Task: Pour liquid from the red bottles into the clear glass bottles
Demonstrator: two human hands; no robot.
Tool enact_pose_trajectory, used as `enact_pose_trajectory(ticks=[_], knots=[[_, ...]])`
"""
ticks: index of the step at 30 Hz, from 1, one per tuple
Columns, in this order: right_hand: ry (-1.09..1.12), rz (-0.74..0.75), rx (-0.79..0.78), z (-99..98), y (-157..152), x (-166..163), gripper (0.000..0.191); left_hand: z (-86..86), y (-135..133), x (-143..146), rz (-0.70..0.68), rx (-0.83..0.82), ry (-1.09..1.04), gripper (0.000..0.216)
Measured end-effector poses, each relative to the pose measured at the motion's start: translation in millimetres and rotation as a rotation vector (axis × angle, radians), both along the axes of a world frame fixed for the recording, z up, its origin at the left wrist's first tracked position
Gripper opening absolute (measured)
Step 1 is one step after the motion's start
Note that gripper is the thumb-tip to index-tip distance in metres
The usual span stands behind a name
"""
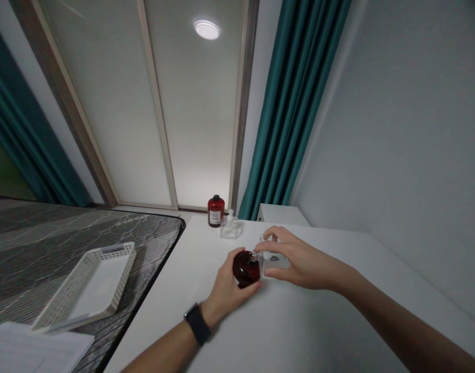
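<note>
My left hand [226,290] is wrapped round a dark red round bottle [246,268] lying tilted on the white table [299,331]. A black watch sits on that wrist. My right hand [299,259] grips a clear glass bottle [274,259], held mouth to mouth against the red one, with fingers pinched over its neck. Both hands meet near the middle of the table.
A red bottle with a black cap [215,211] and a small clear pump bottle [231,226] stand at the table's far edge. A white plastic basket [87,287] rests on the grey patterned surface at left, over white paper [23,352]. Teal curtains [295,114] hang behind.
</note>
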State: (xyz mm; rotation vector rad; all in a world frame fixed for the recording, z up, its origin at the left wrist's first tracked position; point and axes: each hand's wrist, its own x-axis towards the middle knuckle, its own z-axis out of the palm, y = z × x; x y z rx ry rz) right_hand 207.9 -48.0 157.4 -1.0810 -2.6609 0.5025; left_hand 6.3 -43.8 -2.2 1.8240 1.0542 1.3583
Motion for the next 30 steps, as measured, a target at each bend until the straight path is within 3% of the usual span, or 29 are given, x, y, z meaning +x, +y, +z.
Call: enact_pose_trajectory(ticks=[30], knots=[[-0.008,-0.003,-0.008,3.1,-0.2,-1.0,0.04,0.1,-2.8,2.1,-0.021,-0.018,-0.036,0.071]])
